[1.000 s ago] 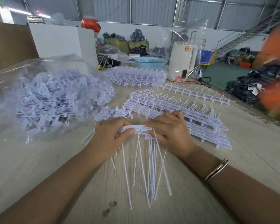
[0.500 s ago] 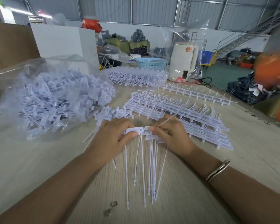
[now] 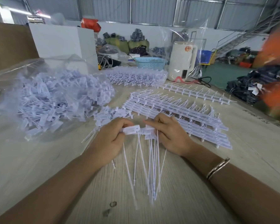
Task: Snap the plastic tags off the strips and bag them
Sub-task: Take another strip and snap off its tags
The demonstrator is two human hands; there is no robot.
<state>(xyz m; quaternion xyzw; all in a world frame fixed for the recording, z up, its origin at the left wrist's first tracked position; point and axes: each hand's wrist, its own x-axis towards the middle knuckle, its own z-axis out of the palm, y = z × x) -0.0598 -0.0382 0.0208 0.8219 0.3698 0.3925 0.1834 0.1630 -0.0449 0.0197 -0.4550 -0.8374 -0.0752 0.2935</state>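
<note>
Your left hand (image 3: 111,141) pinches one white tag (image 3: 131,129) at its head; your right hand (image 3: 170,135) grips the adjoining bunch of tags (image 3: 148,132). Heads run left-right between the fingers, tails hang toward you above the bench (image 3: 39,159). Judged next: bend the left tag away; the open bag (image 3: 55,97) lies nearer your left hand.

A flat white plastic tag (image 3: 131,129) is pinched by the left hand (image 3: 109,141); a cluster of white tags with long thin tails (image 3: 149,160) is gripped by the right hand (image 3: 170,136). A clear plastic bag of loose tags (image 3: 55,97) is seen at far left, stacked white strips (image 3: 176,110) at right.
</note>
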